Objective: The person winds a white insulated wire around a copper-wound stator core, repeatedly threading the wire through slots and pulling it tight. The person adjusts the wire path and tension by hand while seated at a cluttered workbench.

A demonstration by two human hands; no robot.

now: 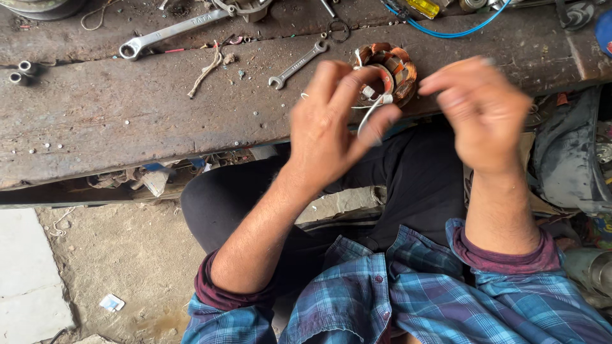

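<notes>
On the worn wooden bench point(127, 121) lie a long wrench point(172, 30) and a smaller wrench point(298, 64). At its near edge, the left hand point(331, 127) pinches a copper-wound coil ring point(389, 73) and its white wires point(373, 111). Just beside, the blurred right hand point(484, 111) hovers; I cannot tell its grip.

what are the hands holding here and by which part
The left hand pinches a white lead wire coming off the copper-wound stator coil lying on the bench edge. The right hand is blurred; whether it holds anything cannot be told.
</notes>
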